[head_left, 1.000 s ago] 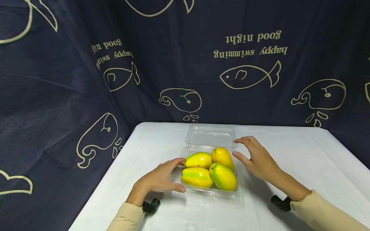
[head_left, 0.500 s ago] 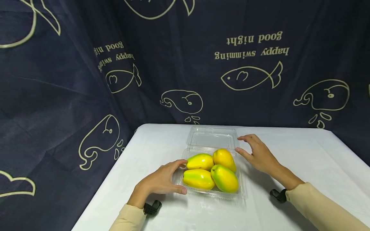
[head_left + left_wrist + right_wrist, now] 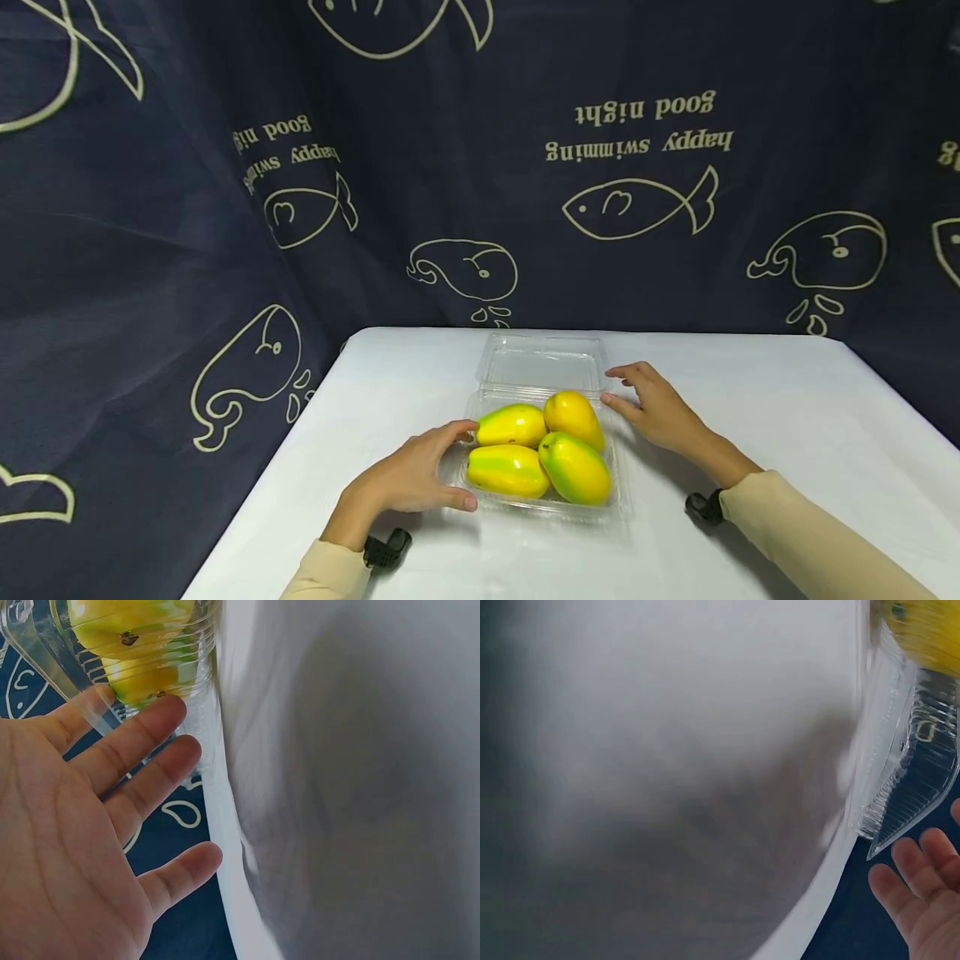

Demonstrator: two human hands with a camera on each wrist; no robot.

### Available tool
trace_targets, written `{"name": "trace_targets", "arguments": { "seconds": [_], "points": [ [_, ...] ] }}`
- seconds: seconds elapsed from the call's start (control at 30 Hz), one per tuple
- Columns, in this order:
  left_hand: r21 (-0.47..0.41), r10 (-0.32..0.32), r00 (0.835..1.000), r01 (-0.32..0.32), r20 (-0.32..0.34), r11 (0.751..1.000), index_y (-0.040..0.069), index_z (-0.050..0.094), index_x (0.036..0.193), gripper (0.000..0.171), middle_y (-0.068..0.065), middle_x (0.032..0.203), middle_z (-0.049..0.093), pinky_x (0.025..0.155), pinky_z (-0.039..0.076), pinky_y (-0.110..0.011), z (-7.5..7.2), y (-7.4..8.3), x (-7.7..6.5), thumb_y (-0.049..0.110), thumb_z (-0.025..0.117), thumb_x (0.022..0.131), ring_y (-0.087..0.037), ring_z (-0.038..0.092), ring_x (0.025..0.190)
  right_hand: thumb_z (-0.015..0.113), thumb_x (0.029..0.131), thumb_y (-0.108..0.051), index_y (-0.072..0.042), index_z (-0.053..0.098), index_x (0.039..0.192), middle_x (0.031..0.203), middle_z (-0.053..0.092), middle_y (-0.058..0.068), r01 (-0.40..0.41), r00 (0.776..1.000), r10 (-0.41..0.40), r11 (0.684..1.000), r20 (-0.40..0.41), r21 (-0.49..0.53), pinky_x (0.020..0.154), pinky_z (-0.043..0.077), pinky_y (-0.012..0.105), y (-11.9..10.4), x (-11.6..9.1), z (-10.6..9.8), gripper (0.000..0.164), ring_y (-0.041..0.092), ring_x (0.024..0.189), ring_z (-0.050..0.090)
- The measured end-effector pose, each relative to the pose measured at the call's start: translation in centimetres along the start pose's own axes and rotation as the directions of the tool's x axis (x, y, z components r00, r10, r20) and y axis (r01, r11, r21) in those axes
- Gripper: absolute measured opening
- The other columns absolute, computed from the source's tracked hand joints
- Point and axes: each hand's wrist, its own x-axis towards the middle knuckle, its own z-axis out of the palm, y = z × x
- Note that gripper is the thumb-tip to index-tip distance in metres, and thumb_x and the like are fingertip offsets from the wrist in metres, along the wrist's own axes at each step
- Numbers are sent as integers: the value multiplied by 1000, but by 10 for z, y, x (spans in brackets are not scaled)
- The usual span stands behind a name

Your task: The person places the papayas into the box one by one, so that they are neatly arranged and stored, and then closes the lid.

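A clear plastic clamshell box stands on the table with its lid folded back, away from me. Inside sit several yellow-green mangoes, close against one another. At the box's left side is my left hand, thumb and fingers spread apart around that edge. The left wrist view shows its palm with relaxed fingers beside the ribbed wall of the box. My right hand hovers near the hinge at the right, fingers loosely bent, nothing between them. Fingertips of that hand show near the lid's corner in the right wrist view.
A white cloth covers the table. Dark blue curtain with fish and whale drawings hangs behind and on the left. Each wrist wears a small black camera.
The view shifts slightly. My right hand has moved slightly, staying near the hinge and lid. The left hand, box and mangoes keep about the same arrangement.
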Motion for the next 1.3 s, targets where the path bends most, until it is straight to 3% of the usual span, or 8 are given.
{"name": "trace_targets", "arguments": {
  "seconds": [0.13,0.33,0.7,0.97,1.3],
  "points": [
    [3,-8,1000,8,-3,1000,39,30,154,105,10,149,49,115,36,-57,-2,-2,-5,73,78,67,-20,45,141,59,101,-40,-3,55,137,130,56,20,-9,999,8,1000,33,24,95,52,56,0,2,6,51,39,116,61],
    [-8,28,1000,-28,-14,1000,38,31,153,103,11,146,51,114,39,-54,0,-2,-1,72,78,68,-18,47,138,58,102,-38,-4,58,134,128,59,18,-12,999,11,999,33,32,93,54,54,6,1,6,47,37,115,62],
    [-6,33,999,-33,-15,999,37,31,153,103,9,145,53,114,39,-55,0,-3,-1,71,79,68,-20,47,138,55,103,-40,-3,55,138,134,61,18,-18,995,6,993,100,118,95,55,53,9,4,9,51,34,114,64],
    [-11,27,1000,-27,-6,1000,40,32,153,102,12,145,52,115,37,-56,4,-2,2,72,78,68,-17,46,139,56,102,-40,-4,54,141,138,57,18,-40,996,29,991,86,128,93,56,53,11,-2,7,53,35,115,64],
    [-15,36,999,-36,-18,999,39,32,153,101,10,144,54,114,38,-55,1,-2,-1,71,78,69,-18,48,137,59,102,-35,-5,53,143,136,58,18,23,997,-34,989,75,148,92,55,54,13,1,9,51,34,114,64]
  ]
}}
